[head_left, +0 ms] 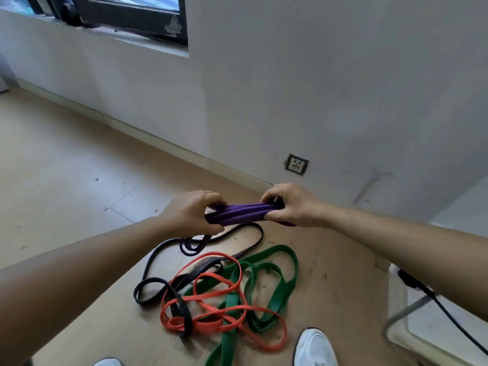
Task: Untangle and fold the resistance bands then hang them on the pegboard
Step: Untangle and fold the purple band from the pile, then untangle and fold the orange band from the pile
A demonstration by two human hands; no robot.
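A purple resistance band is gathered into a short folded bundle held level above the floor. My left hand grips its left end and my right hand grips its right end. A loop of the purple band hangs down from the left end to the floor. Below my hands, a black band, an orange band and a green band lie tangled together on the wooden floor. No pegboard is in view.
A white wall with a power socket stands close ahead, and a window is at the upper left. My white shoes are at the bottom edge. A black cable and a metal frame run along the right side.
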